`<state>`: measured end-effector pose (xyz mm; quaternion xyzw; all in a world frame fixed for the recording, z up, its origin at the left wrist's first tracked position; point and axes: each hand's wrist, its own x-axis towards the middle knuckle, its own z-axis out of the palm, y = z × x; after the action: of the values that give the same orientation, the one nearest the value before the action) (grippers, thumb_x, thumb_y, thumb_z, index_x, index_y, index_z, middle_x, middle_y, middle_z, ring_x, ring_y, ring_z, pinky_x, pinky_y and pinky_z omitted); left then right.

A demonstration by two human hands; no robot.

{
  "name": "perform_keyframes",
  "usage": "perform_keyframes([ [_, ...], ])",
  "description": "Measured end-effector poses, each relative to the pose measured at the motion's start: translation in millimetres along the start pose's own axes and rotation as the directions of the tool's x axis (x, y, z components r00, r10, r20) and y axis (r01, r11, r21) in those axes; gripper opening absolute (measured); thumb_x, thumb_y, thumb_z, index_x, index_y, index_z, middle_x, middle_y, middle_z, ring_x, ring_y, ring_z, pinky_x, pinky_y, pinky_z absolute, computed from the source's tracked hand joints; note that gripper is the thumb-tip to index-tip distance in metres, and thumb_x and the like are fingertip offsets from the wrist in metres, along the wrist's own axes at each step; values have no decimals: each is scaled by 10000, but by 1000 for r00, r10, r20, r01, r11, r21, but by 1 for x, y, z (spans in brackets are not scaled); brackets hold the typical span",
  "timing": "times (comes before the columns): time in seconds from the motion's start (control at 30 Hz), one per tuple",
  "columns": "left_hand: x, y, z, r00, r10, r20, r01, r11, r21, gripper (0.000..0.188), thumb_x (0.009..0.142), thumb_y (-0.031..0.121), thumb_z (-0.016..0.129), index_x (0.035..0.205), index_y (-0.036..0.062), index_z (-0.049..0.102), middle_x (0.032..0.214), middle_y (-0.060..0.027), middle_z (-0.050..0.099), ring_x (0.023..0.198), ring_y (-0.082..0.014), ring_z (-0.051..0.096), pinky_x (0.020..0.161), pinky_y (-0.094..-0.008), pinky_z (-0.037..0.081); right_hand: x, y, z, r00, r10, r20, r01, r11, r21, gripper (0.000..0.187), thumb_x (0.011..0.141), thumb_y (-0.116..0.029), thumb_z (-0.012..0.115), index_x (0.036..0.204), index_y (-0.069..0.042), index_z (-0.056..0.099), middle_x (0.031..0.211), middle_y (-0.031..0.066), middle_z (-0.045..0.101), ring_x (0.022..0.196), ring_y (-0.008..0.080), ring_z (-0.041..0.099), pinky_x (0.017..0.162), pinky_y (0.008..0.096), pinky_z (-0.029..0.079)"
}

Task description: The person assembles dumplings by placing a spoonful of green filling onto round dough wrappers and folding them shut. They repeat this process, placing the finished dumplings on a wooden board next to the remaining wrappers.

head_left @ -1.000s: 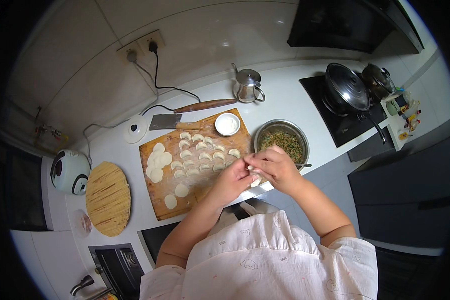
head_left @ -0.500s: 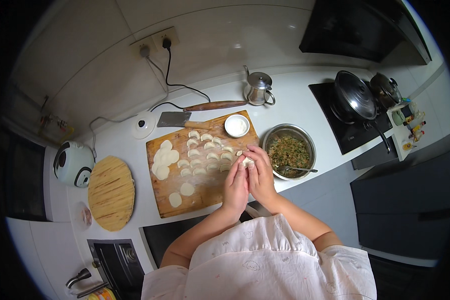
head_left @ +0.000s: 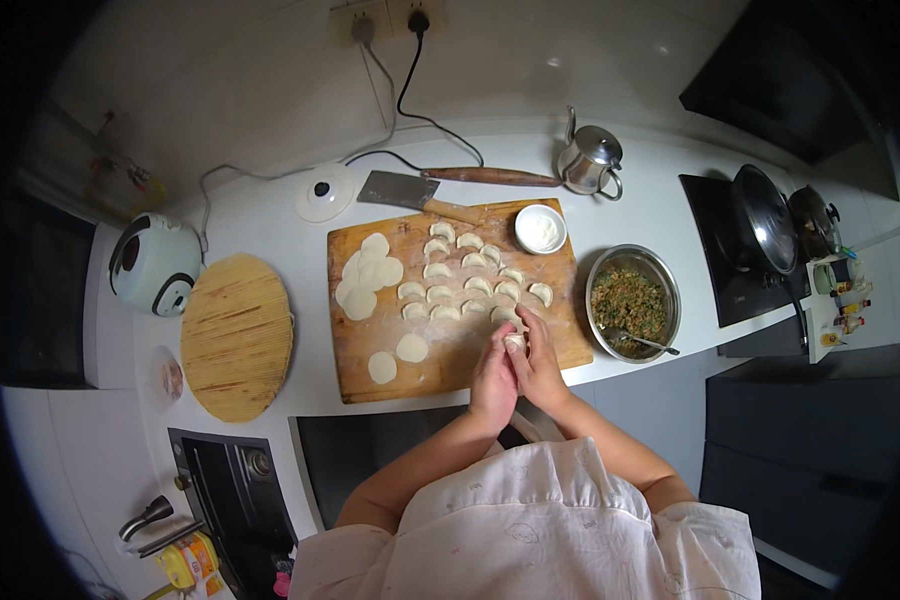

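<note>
Both my hands come together over the near right part of a floury wooden board (head_left: 450, 375). Between them, my left hand (head_left: 495, 383) and my right hand (head_left: 540, 365) press a dumpling (head_left: 514, 341), mostly covered by fingers and thumbs. Beyond the hands, several folded dumplings (head_left: 478, 286) lie in loose rows on the board. Flat round dough wrappers (head_left: 375, 270) overlap at its left side, and two single wrappers (head_left: 412, 348) lie nearer to me. Right of the board stands a steel bowl (head_left: 674, 300) of chopped green-brown filling (head_left: 627, 305) with a spoon (head_left: 650, 343) in it.
A white bowl of flour (head_left: 541, 229) sits at the board's far right corner. Behind are a cleaver (head_left: 398, 188), a rolling pin (head_left: 495, 177) and a steel kettle (head_left: 592, 160). A round wooden lid (head_left: 237, 338) and rice cooker (head_left: 154, 265) stand left; a covered pan (head_left: 765, 218) is right.
The view has turned, so the counter appears shifted to the right. My hands remain pressed together around the dumpling and sit closer to the board's near edge.
</note>
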<state>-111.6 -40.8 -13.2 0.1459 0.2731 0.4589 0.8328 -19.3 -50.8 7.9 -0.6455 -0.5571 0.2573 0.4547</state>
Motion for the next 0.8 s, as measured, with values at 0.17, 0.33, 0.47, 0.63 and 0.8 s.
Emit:
perform_keyframes([
  [0.17, 4, 18, -37, 999, 16, -34, -20, 993, -117, 403, 951, 310, 352, 1214, 14, 425, 1203, -72, 454, 1137, -170, 417, 988, -305, 312, 4, 10, 22, 988, 59, 146, -61, 998, 8, 366, 726, -29, 633, 1079, -16, 538, 1153, 166, 489, 1079, 311, 477, 911, 354, 394],
  [0.33, 7, 29, -63, 996, 21, -87, -29, 995, -94, 394, 950, 322, 337, 1183, 18, 426, 1195, -75, 456, 1097, -178, 434, 986, -312, 318, 11, 10, 46, 985, 79, 155, -81, 997, 8, 276, 699, -4, 661, 968, -11, 599, 1053, 138, 547, 928, 277, 557, 796, 323, 455],
  [0.47, 8, 48, -79, 987, -7, -158, 3, 1000, -24, 382, 937, 306, 378, 1216, 48, 419, 1278, -75, 420, 1202, -201, 374, 1011, -350, 282, 24, 15, 59, 969, 157, 191, -152, 988, -41, 249, 695, 0, 666, 938, -20, 612, 918, 122, 579, 802, 242, 580, 703, 304, 468],
  [0.63, 5, 79, -109, 969, 59, -238, -27, 991, 135, 326, 898, 170, 472, 1202, 53, 453, 1270, -69, 437, 1195, -215, 397, 989, -385, 315, 66, 51, 67, 974, 207, 88, -196, 973, -119, 243, 692, 4, 661, 929, -20, 609, 806, 135, 575, 678, 238, 568, 621, 307, 461],
  [0.8, 1, 113, -139, 940, 107, -324, -45, 980, 193, 293, 881, 125, 491, 1160, 39, 478, 1216, -87, 481, 1137, -223, 455, 948, -369, 366, 113, 61, 83, 998, 62, -1, -59, 946, -318, 221, 689, -42, 659, 905, -27, 614, 833, 134, 597, 755, 298, 561, 688, 370, 459],
])
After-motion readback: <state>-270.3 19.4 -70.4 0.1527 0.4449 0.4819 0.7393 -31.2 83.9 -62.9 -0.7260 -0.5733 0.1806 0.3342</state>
